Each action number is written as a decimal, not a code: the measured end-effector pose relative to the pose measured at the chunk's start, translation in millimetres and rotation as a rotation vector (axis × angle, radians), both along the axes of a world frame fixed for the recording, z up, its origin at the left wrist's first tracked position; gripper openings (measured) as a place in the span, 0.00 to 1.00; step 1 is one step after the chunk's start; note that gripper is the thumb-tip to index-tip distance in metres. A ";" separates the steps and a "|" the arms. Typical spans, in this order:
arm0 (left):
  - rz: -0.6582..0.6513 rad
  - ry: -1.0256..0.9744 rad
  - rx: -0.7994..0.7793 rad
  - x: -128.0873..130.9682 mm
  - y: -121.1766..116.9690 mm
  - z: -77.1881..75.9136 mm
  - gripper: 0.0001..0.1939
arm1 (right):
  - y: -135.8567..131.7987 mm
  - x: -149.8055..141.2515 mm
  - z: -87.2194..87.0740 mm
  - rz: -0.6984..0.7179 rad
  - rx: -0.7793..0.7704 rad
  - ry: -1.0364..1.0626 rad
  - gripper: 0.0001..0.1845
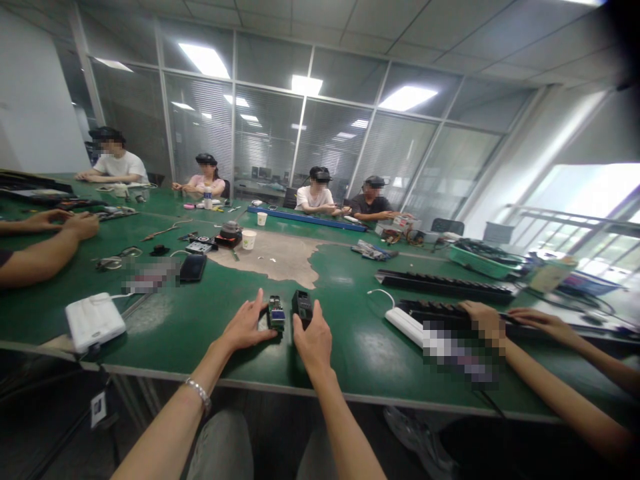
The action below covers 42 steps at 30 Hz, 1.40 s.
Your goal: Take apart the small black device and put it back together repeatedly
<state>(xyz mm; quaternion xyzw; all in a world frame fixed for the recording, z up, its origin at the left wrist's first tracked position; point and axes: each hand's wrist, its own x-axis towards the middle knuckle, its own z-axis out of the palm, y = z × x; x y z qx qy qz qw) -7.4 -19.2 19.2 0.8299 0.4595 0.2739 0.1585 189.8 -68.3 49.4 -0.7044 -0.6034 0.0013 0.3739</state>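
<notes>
Near the front edge of the green table, my left hand (247, 325) lies open beside a small green circuit board module (276, 315). Its index finger points away from me, and the thumb reaches to the module's near end; whether it touches is hard to tell. To the right of the board is a black plastic housing (302, 305), with my right hand (316, 340) closed on its near end between thumb and index finger. A narrow gap of table separates the module and the housing.
A white box (95, 321) and a black phone (193, 268) lie to the left. On the right, a co-worker's hands (485, 323) rest on a black slotted strip, near a white power strip (407, 327). Paper cups (249, 239) stand farther back, and several people sit opposite.
</notes>
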 end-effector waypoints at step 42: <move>-0.058 -0.012 0.066 -3.0 7.0 -8.6 0.57 | 5.0 -60.6 25.5 0.082 -0.186 -0.170 0.18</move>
